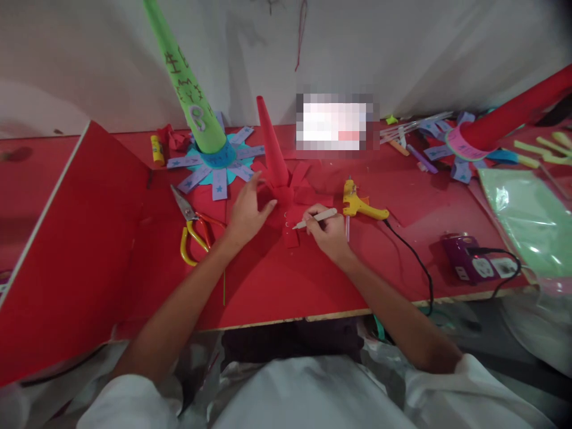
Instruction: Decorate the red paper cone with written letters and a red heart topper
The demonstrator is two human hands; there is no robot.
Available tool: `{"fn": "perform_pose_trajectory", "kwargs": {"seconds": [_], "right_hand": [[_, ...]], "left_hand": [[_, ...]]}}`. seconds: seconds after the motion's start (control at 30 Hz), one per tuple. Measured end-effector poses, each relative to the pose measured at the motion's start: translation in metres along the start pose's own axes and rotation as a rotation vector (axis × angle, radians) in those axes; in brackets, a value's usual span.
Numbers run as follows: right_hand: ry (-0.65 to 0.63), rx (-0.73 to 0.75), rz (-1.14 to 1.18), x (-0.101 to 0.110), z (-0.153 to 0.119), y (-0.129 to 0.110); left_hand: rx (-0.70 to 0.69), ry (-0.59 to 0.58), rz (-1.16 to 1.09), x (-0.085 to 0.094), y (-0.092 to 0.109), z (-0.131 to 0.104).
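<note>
A red paper cone (272, 146) stands upright at the middle of the red table, with red paper strips (291, 237) spread round its base. My right hand (328, 232) holds a white pen (319, 219), its tip at the strip that points toward me. Small white marks show on that strip. My left hand (250, 211) is at the left of the cone's base, fingers apart, with nothing held in it. Its fingertips are near the red strips; whether they touch is not clear.
Left stand a green cone (192, 89), scissors (190, 220), a glue stick (157, 150) and a red divider (84, 250). Right are a yellow glue gun (361, 205) with its cord, a purple box (469, 259), green sheets (527, 220) and another red cone (513, 116).
</note>
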State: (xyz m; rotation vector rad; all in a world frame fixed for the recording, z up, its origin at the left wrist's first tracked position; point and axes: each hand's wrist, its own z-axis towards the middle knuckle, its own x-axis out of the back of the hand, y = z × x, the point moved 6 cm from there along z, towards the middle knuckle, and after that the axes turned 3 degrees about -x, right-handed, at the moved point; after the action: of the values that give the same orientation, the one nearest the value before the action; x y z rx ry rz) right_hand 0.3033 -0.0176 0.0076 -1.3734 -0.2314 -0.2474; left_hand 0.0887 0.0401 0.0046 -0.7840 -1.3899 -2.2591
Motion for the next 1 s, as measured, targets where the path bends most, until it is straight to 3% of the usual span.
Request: {"fn": "perform_pose_trajectory", "kwargs": {"seconds": [0.07, 0.3, 0.47, 0.57, 0.8, 1.0], "right_hand": [[0.021, -0.031, 0.079, 0.003, -0.003, 0.002], [0.03, -0.028, 0.115, 0.014, -0.013, -0.001], [0.09, 0.072, 0.077, 0.013, -0.011, -0.008], [0.111, 0.052, 0.042, 0.012, -0.01, -0.004], [-0.131, 0.011, -0.067, -0.003, -0.003, 0.001], [-0.224, 0.016, -0.114, -0.008, -0.002, 0.0]], "left_hand": [[0.008, 0.076, 0.113, 0.012, 0.008, -0.011], [-0.111, -0.251, 0.203, -0.006, 0.047, -0.037], [-0.09, -0.351, 0.278, -0.017, 0.051, -0.041], [-0.083, -0.4, 0.32, -0.02, 0.051, -0.041], [-0.101, -0.426, 0.365, -0.02, 0.053, -0.042], [-0.12, -0.461, 0.412, -0.021, 0.056, -0.044]]}}
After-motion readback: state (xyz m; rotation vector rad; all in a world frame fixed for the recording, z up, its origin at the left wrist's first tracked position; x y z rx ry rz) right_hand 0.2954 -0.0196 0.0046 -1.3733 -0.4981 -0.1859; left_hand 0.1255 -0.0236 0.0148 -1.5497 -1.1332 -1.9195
